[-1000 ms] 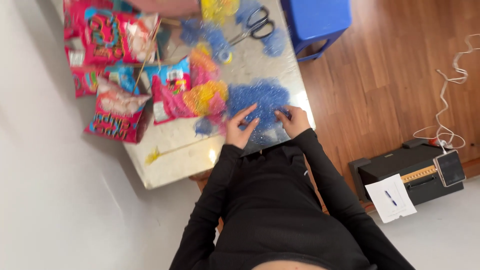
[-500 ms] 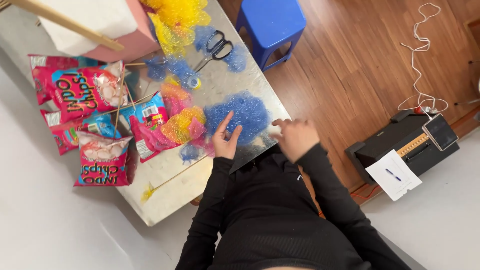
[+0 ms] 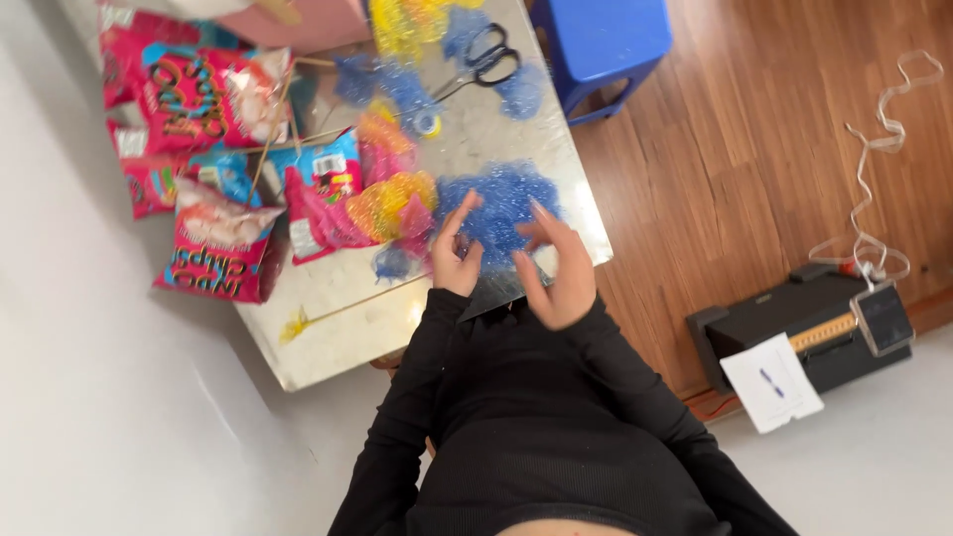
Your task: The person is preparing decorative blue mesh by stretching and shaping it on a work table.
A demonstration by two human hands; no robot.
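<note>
Seen from above: a shiny metal table (image 3: 476, 129), rectangular, its near edge just ahead of a black-sleeved torso, its right edge bordering open wooden floor (image 3: 754, 169). Blue mesh tuft (image 3: 501, 213) lying close to the table's near right corner, fluffy, glittery, loose in outline. Left hand (image 3: 455, 256) at the tuft's left side, fingers half curled, fingertips touching or just over the mesh; whether anything is pinched cannot be told. Right hand (image 3: 558, 268) raised at the tuft's near right side, fingers spread and open, holding nothing that shows.

Little bare tabletop around the hands: only a strip along the near edge, crossed by a thin wooden stick (image 3: 347, 306). Left of the tuft, an orange-yellow mesh puff (image 3: 392, 203) against crinkly pink and blue snack bags (image 3: 213, 243), glossy plastic, crowding the left half and overhanging the left edge. Farther off, black-handled scissors (image 3: 486, 62) among more blue mesh scraps. Blue plastic stool (image 3: 606, 45) just beyond the table's right edge. Well apart on the floor, a black box-shaped device (image 3: 794, 333) with a white paper slip (image 3: 772, 382) and a loose white ribbon (image 3: 874, 169) trailing above.
</note>
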